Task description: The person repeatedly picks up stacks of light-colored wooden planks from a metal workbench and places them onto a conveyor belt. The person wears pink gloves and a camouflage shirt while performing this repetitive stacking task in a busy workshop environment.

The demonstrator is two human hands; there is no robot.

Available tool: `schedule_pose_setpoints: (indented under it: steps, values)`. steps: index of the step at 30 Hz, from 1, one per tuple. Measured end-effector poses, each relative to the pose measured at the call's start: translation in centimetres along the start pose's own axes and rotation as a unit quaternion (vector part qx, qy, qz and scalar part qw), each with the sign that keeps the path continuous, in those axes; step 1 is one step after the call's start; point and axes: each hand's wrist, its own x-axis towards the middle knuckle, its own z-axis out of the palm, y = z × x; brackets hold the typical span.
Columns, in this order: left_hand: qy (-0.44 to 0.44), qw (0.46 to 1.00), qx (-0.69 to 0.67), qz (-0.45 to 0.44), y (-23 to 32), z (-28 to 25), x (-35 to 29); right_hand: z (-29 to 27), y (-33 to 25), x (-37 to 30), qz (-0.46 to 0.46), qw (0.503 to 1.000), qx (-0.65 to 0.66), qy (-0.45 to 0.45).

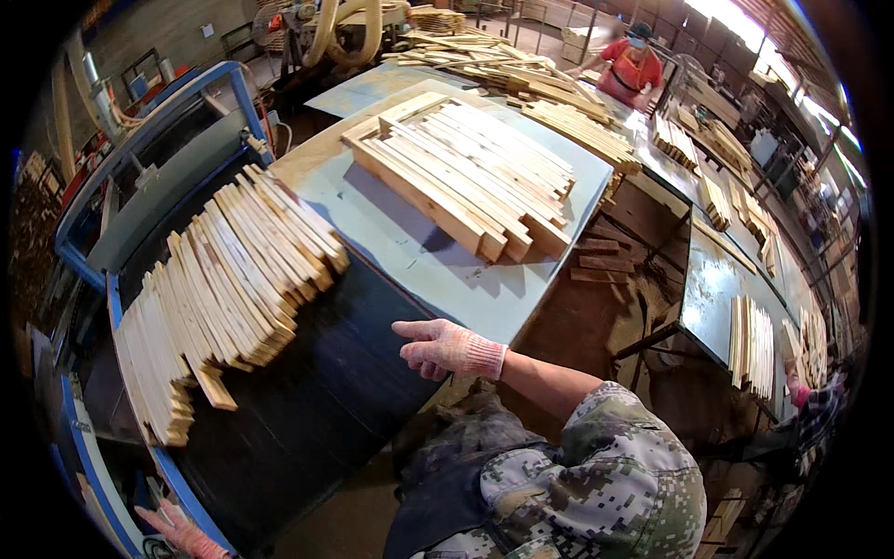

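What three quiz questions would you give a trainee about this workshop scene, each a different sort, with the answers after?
1. True or false: the right hand is holding a wooden slat.
2. The fanned row of slats lies on: A) the black belt; B) a metal cart; C) the floor.
3. What lies on the pale blue table beyond that hand?

Key
1. False: it is open and empty, over the belt's edge.
2. A.
3. A stack of wooden boards.
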Motion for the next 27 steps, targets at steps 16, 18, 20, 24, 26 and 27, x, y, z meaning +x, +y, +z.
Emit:
schedule_pose_setpoints:
  steps: [16,18,20,24,26,27]
  values:
    - [-0.359,0.827,-0.419,0.109,26.9,31.3,-21.7,-26.7,13.0,-2.0,-0.273,0.746,-0.045,0.605]
    - [-0.401,0.8,-0.438,0.081,30.8,34.9,-25.4,-27.8,11.8,-1.5,-0.255,0.773,0.033,0.58]
    - [-0.44,0.778,-0.445,0.057,33.6,39.3,-28.5,-29.4,12.1,0.9,-0.203,0.779,0.017,0.593]
    - [-0.49,0.772,-0.404,0.031,38.4,48.2,-33.7,-30.1,12.1,3.2,-0.14,0.772,-0.109,0.61]
    - [-0.491,0.784,-0.381,0.019,40.0,51.9,-36.2,-30.7,11.7,3.7,-0.108,0.787,-0.152,0.588]
    - [-0.495,0.789,-0.364,0.017,41.6,53.5,-37.7,-31.1,12.1,3.8,-0.118,0.782,-0.167,0.589]
